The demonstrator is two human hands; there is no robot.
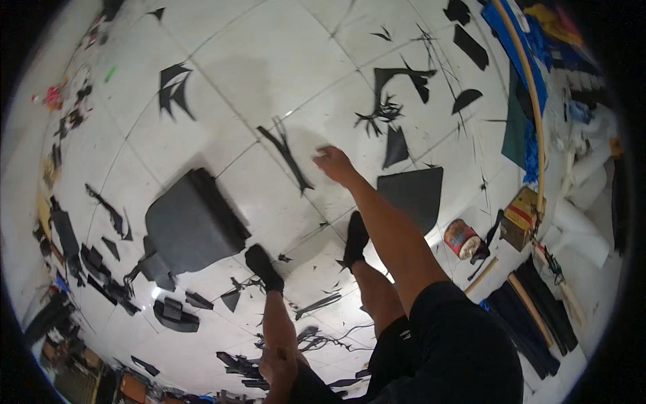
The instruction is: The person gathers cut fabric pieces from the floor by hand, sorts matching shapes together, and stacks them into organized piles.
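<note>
My right hand (334,163) reaches out low over the tiled floor, its fingers loosely apart and nothing visible in them. Just left of it lies a forked black scrap strip (286,156). To its lower right is a flat, dark grey cut sheet (412,195) with one rounded edge. My left hand (276,367) rests by my left knee, at the lower edge; its fingers are too dim and hidden to read. A thick stack of dark grey cut sheets (192,222) sits on the floor beyond my left foot.
Black offcuts (404,81) are scattered over the white tiles (249,60). At right stand a round tin (461,240) and a yellowish square can (522,219), near rolled dark material (521,323) and a long curved pole (535,101). More scraps (176,315) lie at left.
</note>
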